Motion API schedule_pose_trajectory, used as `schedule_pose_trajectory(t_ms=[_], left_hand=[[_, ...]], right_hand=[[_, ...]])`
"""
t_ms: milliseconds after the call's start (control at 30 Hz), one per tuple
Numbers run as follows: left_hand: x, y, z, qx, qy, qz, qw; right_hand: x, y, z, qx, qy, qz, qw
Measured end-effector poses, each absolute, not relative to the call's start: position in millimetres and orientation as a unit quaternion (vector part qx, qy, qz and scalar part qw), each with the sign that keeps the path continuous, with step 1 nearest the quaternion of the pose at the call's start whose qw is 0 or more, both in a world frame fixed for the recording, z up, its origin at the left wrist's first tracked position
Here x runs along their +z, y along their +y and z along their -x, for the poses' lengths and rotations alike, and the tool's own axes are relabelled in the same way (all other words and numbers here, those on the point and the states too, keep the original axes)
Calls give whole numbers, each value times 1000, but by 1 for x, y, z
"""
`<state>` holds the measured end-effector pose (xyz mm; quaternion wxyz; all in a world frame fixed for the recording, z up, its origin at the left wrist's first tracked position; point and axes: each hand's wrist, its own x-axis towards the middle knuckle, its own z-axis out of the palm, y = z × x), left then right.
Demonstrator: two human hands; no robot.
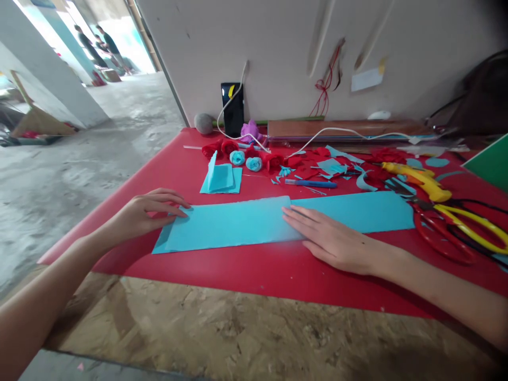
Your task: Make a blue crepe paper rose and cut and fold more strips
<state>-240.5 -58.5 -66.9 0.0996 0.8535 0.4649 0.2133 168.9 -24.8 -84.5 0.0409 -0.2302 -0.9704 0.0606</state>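
Note:
A long strip of light blue paper (234,225) lies across the red table cover, with one layer folded over another. My left hand (153,209) is at its left end, fingers apart and touching the edge of the paper. Flat on the strip near its middle rests my right hand (325,235), fingers stretched out by the upper layer's end. Behind the strip sits a small folded stack of blue paper (222,179), one flap standing up. Past my right hand the strip runs on to the scissors with red handles (440,233).
Blue paper flowers (254,164) and red paper flowers (212,149) lie at the back, beside paper scraps (331,166) and a blue pen (311,183). A yellow glue gun (420,177) and yellow-handled scissors (476,225) are at right. A phone (233,111) leans on the wall.

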Motion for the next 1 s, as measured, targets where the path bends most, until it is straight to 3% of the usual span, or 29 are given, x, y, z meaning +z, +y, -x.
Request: schedule_pose_trajectory(t_ms=[1000], left_hand=[[-63, -65, 241, 160, 478, -857, 107]], right_hand=[[-90, -22, -170, 63, -970, 234, 24]])
